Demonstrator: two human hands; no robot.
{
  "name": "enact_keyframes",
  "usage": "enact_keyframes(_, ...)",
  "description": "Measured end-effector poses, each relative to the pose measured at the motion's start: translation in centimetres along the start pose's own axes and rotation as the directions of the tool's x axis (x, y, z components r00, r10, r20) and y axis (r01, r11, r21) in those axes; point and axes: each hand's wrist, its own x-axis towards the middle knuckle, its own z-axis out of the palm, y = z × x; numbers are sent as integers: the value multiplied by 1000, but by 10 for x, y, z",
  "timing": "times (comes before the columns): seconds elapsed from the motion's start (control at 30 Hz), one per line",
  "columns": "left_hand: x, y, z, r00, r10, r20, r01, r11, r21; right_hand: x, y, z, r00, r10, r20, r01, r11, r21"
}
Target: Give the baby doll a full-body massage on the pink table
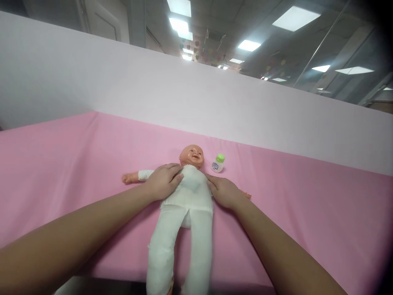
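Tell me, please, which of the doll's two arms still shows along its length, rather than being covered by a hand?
The arm on the person's left side, stretched out on the pink sheet beyond the left hand. The other arm lies under the right hand, with only its tip showing.

Baby doll on its back, held at the chest

The doll (188,192) lies face up on the pink sheet, bald head at 12 o'clock, legs running toward 6 o'clock and off the sheet's near edge; it wears a white one-piece suit, slightly wrinkled at the legs; one bare arm stretches out toward 9 o'clock, the other toward 3 o'clock and mostly covered; the left hand (164,180) lies flat on the chest from the 9 o'clock side, fingers spread; the right hand (224,190) rests against the torso's 3 o'clock side, fingertips touching the suit.
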Motion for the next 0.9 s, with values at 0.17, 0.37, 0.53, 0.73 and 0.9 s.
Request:
enact_keyframes(0.17,-19,40,-16,915,401,47,-344,835,-430,5,-5,3,998,60,13,-60,997,-40)
enact_keyframes(0.37,-34,77,-20,744,599,296,-440,773,-458,11,-11,12,1000,5,-12,-6,995,-103)
enact_keyframes(0.53,-24,66,-12,794,481,371,-410,875,-257,11,-10,12,999,-7,49,13,991,-131)
enact_keyframes(0.73,-3,22,1,943,200,265,-189,980,-66,8,-12,13,998,-62,5,62,989,-133)
enact_keyframes(0.9,0,9,4,984,111,139,-108,994,-32,5,-9,11,997,-79,6,79,992,-95)
